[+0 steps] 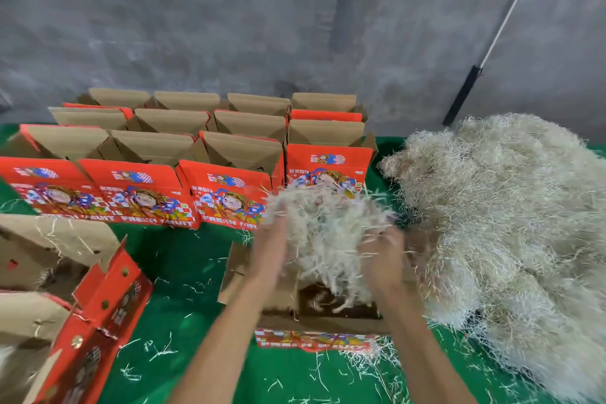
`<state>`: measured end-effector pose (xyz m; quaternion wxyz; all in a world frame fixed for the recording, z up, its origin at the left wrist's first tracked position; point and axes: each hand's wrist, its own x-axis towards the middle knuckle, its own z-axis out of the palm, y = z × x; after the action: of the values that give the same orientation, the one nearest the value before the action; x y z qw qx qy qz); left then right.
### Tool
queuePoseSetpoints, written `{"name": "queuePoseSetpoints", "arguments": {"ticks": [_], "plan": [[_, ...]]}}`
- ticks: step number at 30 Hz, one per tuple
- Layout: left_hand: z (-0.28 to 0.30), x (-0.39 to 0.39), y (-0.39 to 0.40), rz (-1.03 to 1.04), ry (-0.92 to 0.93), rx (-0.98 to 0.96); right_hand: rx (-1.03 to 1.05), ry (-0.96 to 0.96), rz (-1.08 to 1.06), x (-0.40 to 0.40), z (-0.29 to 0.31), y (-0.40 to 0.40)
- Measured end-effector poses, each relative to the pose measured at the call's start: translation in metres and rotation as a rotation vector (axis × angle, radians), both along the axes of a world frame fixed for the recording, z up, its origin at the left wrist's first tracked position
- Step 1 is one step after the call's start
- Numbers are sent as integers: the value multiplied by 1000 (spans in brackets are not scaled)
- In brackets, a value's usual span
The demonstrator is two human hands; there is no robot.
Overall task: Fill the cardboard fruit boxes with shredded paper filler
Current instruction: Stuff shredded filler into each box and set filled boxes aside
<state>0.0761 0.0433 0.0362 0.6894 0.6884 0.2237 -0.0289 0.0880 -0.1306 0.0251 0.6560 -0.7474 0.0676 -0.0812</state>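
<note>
Grey concrete wall (229,26) behind green-covered table (183,259).

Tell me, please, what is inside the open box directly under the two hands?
A few pale strands lie in the open box on its dark bottom. The clump of shredded paper held by the left hand and right hand hides the rest.
</note>
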Motion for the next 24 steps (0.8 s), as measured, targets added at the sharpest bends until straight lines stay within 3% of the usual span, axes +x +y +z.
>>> {"name": "queuePoseSetpoints", "arguments": {"ticks": [2,4,9,12,14,17,21,24], "plan": [[-9,-10,-38,-168,8,-19,79,-56,66,-6,1,33],[-6,-14,-38,-80,-58,4,99,-17,75,-2,5,29],[3,-6,5,95,17,122,90,-56,46,-3,17,-11],[0,-2,6,122,38,-64,148,27,-84,0,18,2],[-6,-2,-9,17,21,-178,208,120,-16,3,7,13],[-38,-5,-28,-143,112,-5,-29,253,169,-7,-22,24],[-38,-11,15,-15,62,167,-171,127,82,-1,-9,-7],[-29,-11,30,114,-1,18,-59,65,43,0,-2,-16]]}}
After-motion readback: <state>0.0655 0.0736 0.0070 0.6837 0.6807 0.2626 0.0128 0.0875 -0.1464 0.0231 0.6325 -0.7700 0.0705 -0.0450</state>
